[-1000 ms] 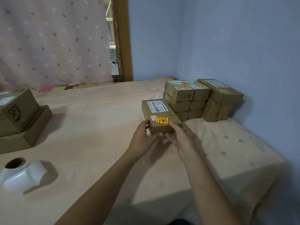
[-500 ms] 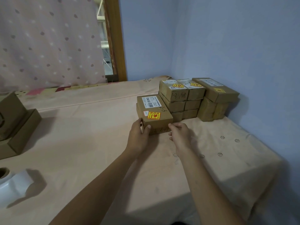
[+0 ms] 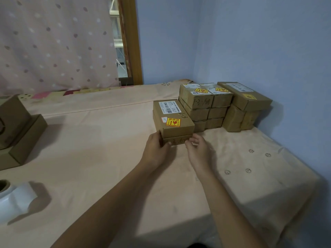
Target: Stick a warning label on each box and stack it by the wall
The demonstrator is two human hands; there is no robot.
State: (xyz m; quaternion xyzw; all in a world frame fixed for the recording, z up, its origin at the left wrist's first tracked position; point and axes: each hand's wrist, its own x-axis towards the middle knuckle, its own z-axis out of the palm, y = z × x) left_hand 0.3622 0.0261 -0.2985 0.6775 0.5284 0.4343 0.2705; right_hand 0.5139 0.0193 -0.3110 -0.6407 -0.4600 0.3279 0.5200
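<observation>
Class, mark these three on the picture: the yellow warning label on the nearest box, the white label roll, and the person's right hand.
warning label point(image 3: 173, 122), head view, centre of the yellow sticker.
label roll point(image 3: 16, 199), head view, its white outer wrap.
right hand point(image 3: 199, 149), head view, back of the hand.

The brown cardboard box point(image 3: 172, 117) bore a yellow-and-red warning label point(image 3: 173, 122); the far-left pink curtain point(image 3: 57, 42) was spotted
</observation>
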